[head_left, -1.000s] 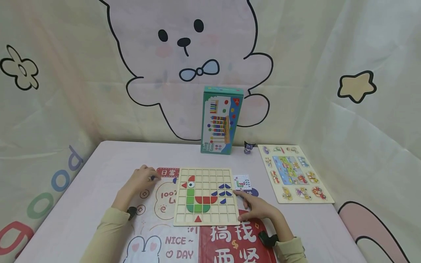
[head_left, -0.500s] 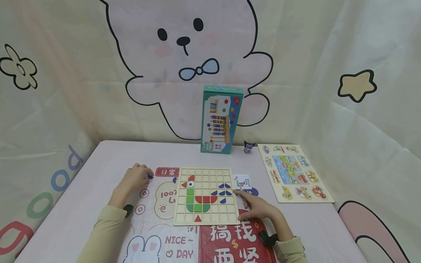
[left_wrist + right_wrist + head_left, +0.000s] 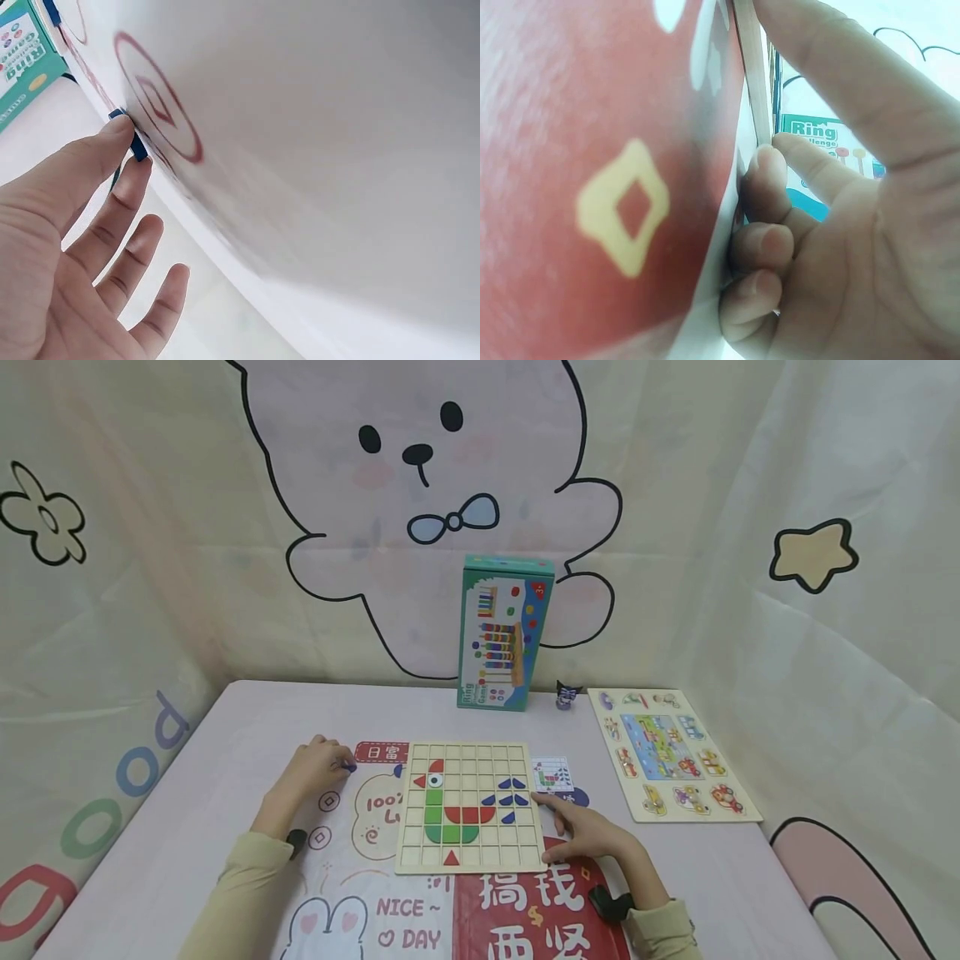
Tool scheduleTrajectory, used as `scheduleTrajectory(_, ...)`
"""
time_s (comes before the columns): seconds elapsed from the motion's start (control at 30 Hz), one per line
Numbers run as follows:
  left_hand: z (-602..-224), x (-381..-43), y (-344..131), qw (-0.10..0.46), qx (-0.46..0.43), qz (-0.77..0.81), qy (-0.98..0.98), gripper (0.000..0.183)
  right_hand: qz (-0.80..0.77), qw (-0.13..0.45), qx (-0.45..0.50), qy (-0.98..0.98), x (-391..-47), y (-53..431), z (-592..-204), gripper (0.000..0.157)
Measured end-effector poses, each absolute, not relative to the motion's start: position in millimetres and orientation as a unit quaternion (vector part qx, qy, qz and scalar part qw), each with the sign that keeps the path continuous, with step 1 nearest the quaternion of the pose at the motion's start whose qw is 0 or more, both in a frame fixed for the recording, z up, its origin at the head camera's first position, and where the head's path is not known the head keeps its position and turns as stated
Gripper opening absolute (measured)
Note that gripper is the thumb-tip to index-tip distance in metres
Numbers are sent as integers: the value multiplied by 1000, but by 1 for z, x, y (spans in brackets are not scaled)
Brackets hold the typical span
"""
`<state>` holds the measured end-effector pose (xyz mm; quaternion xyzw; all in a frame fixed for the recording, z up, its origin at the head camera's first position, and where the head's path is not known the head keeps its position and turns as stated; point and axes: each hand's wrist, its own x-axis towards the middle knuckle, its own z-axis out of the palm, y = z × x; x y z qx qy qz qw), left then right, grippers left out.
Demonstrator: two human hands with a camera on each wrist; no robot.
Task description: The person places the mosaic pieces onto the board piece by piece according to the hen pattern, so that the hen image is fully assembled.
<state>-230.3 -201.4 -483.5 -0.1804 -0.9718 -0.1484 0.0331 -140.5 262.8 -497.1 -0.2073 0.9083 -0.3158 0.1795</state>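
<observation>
In the head view my left hand [image 3: 318,768] is left of the wooden grid board [image 3: 491,852], low over the table. Its thumb and index finger pinch a small dark blue puzzle piece [image 3: 139,147], the other fingers spread apart in the left wrist view. The right hand [image 3: 592,835] rests at the board's right edge, thumb by the lower corner and index finger stretched higher up. In the right wrist view the remaining fingers are bent beside the board's edge. Red, green and blue pieces [image 3: 452,835] on the grid form a bird, with several blue leaf shapes [image 3: 513,800] at its right.
A small pattern card [image 3: 553,774] lies right of the board. Farther back stand a green ring game box [image 3: 504,639] and a small purple figure [image 3: 567,696]. A picture puzzle board [image 3: 671,756] lies at the right. A printed mat [image 3: 408,910] covers the table's front.
My left hand has drawn back a little to the left with the blue piece, then shifted slightly right. The right hand and the board have stayed in place.
</observation>
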Motion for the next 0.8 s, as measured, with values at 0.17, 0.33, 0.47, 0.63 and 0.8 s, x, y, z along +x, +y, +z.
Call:
scheduleTrajectory(0.17, -488, -230, -194, 32, -182, -142, -972, 12, -315, 183, -203, 909, -140, 263, -497, 87)
scheduleTrajectory(0.33, -486, -225, -182, 50, -189, -145, -970, 15, -319, 184, -204, 907, -140, 263, -497, 87)
scheduleTrajectory(0.47, -482, -221, -171, 58, -197, -146, -968, 15, -319, 184, -204, 907, -140, 263, -497, 87)
scheduleTrajectory(0.63, -477, -216, -158, 60, -215, -150, -963, 14, -314, 184, -201, 910, -141, 262, -497, 87)
scheduleTrajectory(0.8, -476, -210, -142, 52, -226, -165, -959, 13, -318, 186, -197, 909, -141, 262, -497, 87)
